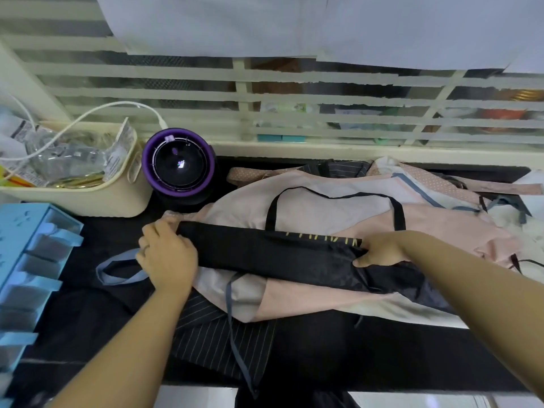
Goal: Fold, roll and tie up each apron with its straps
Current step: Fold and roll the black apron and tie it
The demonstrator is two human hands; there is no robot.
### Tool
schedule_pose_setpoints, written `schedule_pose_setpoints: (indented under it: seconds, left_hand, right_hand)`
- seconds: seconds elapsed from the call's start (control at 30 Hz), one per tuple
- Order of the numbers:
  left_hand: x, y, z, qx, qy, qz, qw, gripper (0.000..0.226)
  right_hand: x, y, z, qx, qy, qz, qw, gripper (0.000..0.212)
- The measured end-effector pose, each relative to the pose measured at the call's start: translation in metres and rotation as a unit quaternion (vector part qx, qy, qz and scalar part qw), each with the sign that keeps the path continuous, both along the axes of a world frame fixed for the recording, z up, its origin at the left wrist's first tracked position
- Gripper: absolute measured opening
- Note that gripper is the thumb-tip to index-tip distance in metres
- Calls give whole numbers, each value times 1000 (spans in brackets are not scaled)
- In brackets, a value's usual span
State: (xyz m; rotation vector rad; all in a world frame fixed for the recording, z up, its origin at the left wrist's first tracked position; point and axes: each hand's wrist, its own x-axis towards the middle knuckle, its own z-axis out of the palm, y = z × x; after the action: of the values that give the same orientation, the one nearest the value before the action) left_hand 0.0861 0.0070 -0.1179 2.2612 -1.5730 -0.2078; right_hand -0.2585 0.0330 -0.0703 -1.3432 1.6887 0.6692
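The left hand (167, 257) and right hand (379, 250) grip the folded black apron (265, 254); rolling it may drag along the pink apron (323, 210) underneath.

Bearings taken from the folded black apron (265, 254), mid-table.
- 12 o'clock: pink apron heap (323, 207) under and behind it. The slatted grille (294, 98) closes off the far side.
- 10–11 o'clock: purple-rimmed round device (178, 164) just beside the cream basket (117, 198). A white cable (88, 116) arcs over the basket.
- 9 o'clock: blue drawer unit (29, 260) at the table edge. A grey-blue strap loop (117, 269) lies in the gap.
- 6 o'clock: pinstriped cloth (220, 334), flat.
- 5 o'clock: bare dark tabletop (382, 354), open approach.
- The left hand (167, 257) and right hand (379, 250) grip the apron's two ends.
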Motion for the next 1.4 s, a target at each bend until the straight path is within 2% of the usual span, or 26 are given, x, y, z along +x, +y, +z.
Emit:
schedule_pose_setpoints:
  seconds: [0.03,0.07,0.1,0.17,0.23,0.33,0.43,0.53,0.6,0.73,0.87,1.0,1.07,1.13,1.2,1.27,1.4]
  left_hand:
    - [-10,8,3,-53,-16,-53,997,27]
    - [-27,14,6,-88,-7,-151,985,25]
    - [-47,19,4,-102,3,-273,957,25]
    - [-87,26,-4,-52,-12,-477,877,36]
    - [-117,25,-14,49,-72,-558,825,51]
    - [-129,19,-33,189,-144,-560,794,64]
    - [-127,19,-42,175,-165,-565,790,74]
    - [-127,21,-42,180,-153,-554,798,71]
    - [-128,22,-41,183,-156,-552,799,69]
    - [-127,22,-41,185,-147,-548,802,72]
    - [-129,22,-42,176,-157,-550,801,89]
    - [-142,18,-30,174,-120,-520,827,90]
    - [-157,16,-23,150,-103,-516,837,71]
    - [-173,13,-22,134,-76,-519,841,46]
    - [-186,10,-23,119,-43,-527,840,34]
    - [-196,10,-24,108,-21,-544,832,27]
    - [-202,11,-27,84,-9,-556,827,25]
  right_hand:
    - [2,-1,-3,5,1,10,1000,47]
    - [1,-1,-6,5,2,11,1000,48]
    - [-1,-2,-8,3,-4,11,1000,49]
    - [-5,-3,-11,-6,-14,10,1000,50]
    - [-12,-3,-10,-23,-23,15,999,44]
    - [-35,5,-7,-26,-16,19,999,32]
    - [-65,19,2,25,30,25,999,37]
    - [-82,33,11,85,90,24,992,45]
    - [-91,37,7,78,134,44,987,52]
    - [-105,36,-17,-30,182,23,982,48]
    - [-112,50,-21,-172,249,44,952,34]
    - [-128,70,-22,-265,182,-16,947,20]
    - [-131,77,-24,-317,150,-38,936,32]
    - [-126,84,-28,-362,144,-17,921,54]
    - [-119,86,-37,-392,116,5,912,72]
    - [-113,85,-46,-417,69,18,906,64]
    - [-105,84,-59,-538,18,34,842,33]
